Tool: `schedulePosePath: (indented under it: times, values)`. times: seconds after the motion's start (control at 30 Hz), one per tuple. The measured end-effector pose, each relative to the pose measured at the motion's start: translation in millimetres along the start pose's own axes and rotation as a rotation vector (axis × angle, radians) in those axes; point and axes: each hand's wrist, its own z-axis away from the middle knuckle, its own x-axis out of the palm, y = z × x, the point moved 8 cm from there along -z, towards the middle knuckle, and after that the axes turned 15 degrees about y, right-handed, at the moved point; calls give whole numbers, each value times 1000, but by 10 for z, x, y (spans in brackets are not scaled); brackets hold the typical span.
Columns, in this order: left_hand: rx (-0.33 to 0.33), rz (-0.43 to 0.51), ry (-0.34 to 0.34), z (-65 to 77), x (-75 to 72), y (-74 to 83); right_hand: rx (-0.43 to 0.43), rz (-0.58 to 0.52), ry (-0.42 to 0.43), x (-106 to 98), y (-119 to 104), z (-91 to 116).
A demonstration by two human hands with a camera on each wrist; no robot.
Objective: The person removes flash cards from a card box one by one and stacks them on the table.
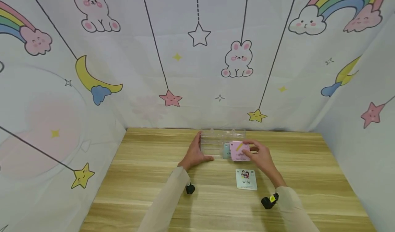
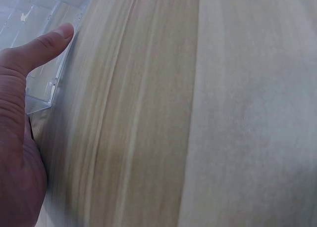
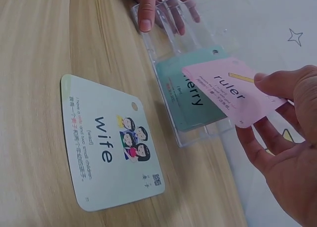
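A clear plastic tiered card rack stands at the back of the wooden table. My left hand holds its left end, the thumb along the front edge and the fingers round the side. My right hand pinches a pink "ruler" flash card between thumb and fingers. That card is tilted in front of the rack's right part, overlapping a teal card that sits in the rack. Part of the teal card's word is hidden. A pale "wife" card lies face up on the table before the rack.
The wood-grain table meets a white fabric backdrop just behind the rack. Similar printed walls stand on both sides. A dark wrist camera is worn on the right wrist, another camera on the left.
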Motion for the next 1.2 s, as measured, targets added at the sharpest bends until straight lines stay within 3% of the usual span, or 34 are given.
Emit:
schedulePosePath:
  times: [0.43,1.2]
  values:
    - [5,18,8,5,-18,38,-10,14,-54,-141,-9,157]
    - [-10,27,3,-1,-6,28,205,18,-138,-161,344,581]
